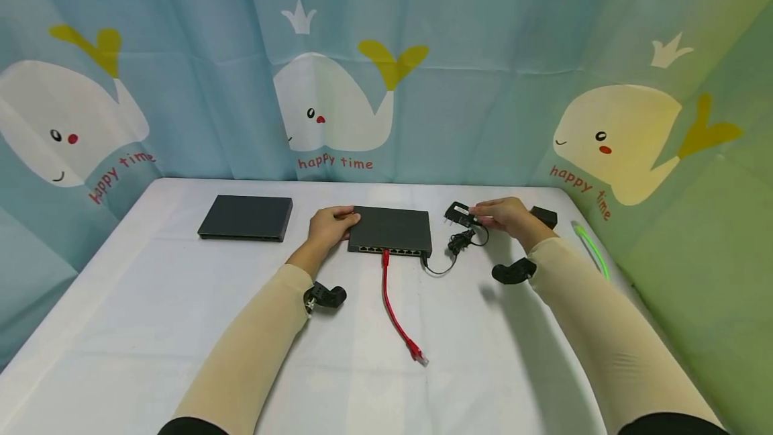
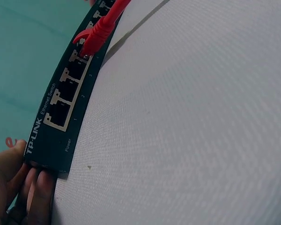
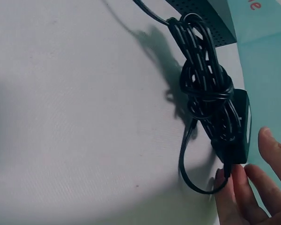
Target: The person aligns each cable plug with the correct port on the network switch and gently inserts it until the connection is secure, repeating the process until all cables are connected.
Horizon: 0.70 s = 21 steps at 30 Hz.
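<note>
On the white table (image 1: 121,327), the left hand (image 1: 329,225) pinches the switch (image 1: 391,228) at its nine o'clock edge; slack there, and a pull on the tied cord (image 1: 461,240) might drag it. Near three o'clock, the right hand (image 1: 504,212) has fingertips against the adapter (image 1: 461,214); gripping or merely touching, I can't tell, so it could slip. Only the head view shows the red cable's loose plug (image 1: 418,353), toward five; the left wrist's alone reads "TP-LINK" (image 2: 33,136).

The right sleeve (image 1: 622,327) covers part of the green cable (image 1: 592,250), left wrist cam chops the switch's (image 2: 61,98) far end, and the adapter's (image 1: 459,214) label's too tiny to read.
</note>
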Motion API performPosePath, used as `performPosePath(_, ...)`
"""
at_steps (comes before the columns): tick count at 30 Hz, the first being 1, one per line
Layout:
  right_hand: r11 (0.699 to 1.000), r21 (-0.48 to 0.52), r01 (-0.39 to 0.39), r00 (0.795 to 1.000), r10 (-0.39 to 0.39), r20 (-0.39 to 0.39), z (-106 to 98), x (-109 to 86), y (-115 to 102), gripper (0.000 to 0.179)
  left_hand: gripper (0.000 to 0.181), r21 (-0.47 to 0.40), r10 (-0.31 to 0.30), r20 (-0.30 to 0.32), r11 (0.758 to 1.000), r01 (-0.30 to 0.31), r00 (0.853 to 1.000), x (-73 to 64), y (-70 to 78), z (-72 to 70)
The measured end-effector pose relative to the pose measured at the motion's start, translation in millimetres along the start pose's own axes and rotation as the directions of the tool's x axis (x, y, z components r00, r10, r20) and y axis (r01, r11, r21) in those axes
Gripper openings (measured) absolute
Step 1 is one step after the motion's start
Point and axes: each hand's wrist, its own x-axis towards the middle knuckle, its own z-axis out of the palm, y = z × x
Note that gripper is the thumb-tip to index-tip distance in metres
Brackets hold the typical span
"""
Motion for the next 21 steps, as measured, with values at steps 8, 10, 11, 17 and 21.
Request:
performPosePath(8,0.998,-0.061,0.026,0.997,-0.03,-0.066,7,2.1,4,0.056,0.04,0.01,-0.001,-0.003,1.0,0.001,1.0,0.5,-0.7,0.9)
performPosePath(10,0.997,-0.077,0.03,0.996,-0.036,-0.077,8,1.9,5,0.055,0.04,0.009,0.0,-0.003,1.0,0.0,1.0,0.9,-0.9,1.0)
performPosePath(11,0.996,-0.082,0.03,0.996,-0.037,-0.084,9,2.0,5,0.054,0.04,0.01,0.0,-0.003,1.0,0.0,1.0,1.3,-1.0,1.1)
performPosePath(17,0.996,-0.063,0.057,0.994,-0.062,-0.087,12,2.0,5,0.053,0.04,0.022,0.003,-0.003,1.0,-0.003,1.0,1.7,-0.8,0.2)
performPosePath(21,0.997,-0.059,0.058,0.994,-0.063,-0.088,13,2.5,4,0.053,0.04,0.016,0.004,0.005,1.0,-0.004,1.0,1.2,-1.0,-0.5)
